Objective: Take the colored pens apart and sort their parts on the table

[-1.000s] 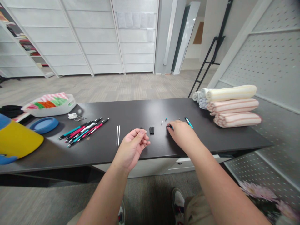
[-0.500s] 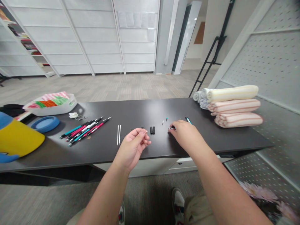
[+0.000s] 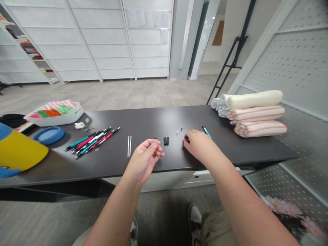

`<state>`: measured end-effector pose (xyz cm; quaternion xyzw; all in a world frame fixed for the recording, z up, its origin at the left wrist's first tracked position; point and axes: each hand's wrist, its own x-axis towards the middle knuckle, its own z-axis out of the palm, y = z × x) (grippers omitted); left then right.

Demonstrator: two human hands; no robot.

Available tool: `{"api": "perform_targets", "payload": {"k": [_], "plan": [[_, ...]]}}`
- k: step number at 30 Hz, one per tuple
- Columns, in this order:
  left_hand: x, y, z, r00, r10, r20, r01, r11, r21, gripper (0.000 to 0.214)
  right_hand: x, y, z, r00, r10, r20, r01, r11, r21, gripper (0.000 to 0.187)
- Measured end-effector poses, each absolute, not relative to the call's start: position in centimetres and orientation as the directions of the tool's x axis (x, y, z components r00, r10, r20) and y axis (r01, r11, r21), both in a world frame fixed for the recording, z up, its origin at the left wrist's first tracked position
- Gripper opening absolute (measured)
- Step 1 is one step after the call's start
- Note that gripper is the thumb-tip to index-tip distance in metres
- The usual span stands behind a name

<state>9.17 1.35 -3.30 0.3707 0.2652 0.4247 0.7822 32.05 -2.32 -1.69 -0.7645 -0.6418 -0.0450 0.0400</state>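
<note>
Dark tabletop [image 3: 153,119] spans mid-frame; its layout reads the same as a second ago. Rolled towels [image 3: 257,112] stacked at right, yellow-and-blue container [image 3: 23,147] at the left edge, white tray [image 3: 70,118] of coloured cloth behind it: none shifted beyond a slight sway of the view. Left hand [image 3: 145,159], lower centre, holds its pose: thumb and forefinger tips pressed together, other fingers loosely curled. Right hand [image 3: 198,145], right of centre, is where the change lies: back of hand uppermost, fingers drawn in to a pinch, low over the table. Pens [image 3: 92,141] lie in a loose heap at left, untouched. Two white sticks [image 3: 128,147] side by side left of the left hand; teal barrel [image 3: 206,131] just beyond the right hand; black sleeves [image 3: 165,141], a pair, between the hands. At the right fingertips, a dark piece [image 3: 187,138], mostly hidden; a paler glint showed there half a second ago, dark now, so probably turned in the grip. Judged a fine adjustment, nothing new taken up or laid down. Smallest: clear bit [image 3: 177,132] and teal bit [image 3: 181,128] near centre, unmoved; pale speck [image 3: 159,142] at the left fingertips, apparently pinched, too small to identify.
</note>
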Motion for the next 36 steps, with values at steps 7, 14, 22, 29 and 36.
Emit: {"api": "perform_targets", "payload": {"k": [7,14,22,29,36], "plan": [[9.3,1.3,-3.2,0.496,0.862,-0.108,-0.468,0.370,0.802,0.024,32.3,-2.4,-1.1,0.175,0.972,0.155,0.980,-0.156,-0.126,0.012],[9.3,1.4,-3.2,0.495,0.862,-0.109,-0.470,0.371,0.801,0.024,33.0,-2.5,-1.5,0.114,0.966,0.231,0.975,-0.064,-0.215,0.024],[9.3,1.3,-3.2,0.494,0.862,-0.114,-0.465,0.372,0.803,0.026,32.5,-1.7,-1.7,0.275,0.915,0.296,0.944,-0.198,-0.265,0.012],[9.3,1.2,-3.2,0.492,0.864,-0.108,-0.473,0.369,0.800,0.027,32.3,-0.1,-2.9,0.338,0.910,0.239,0.908,-0.249,-0.336,0.009],[9.3,1.2,-3.2,0.494,0.862,-0.112,-0.469,0.373,0.801,0.029,32.5,0.3,-3.1,0.371,0.899,0.232,0.881,-0.262,-0.393,0.011]]}}
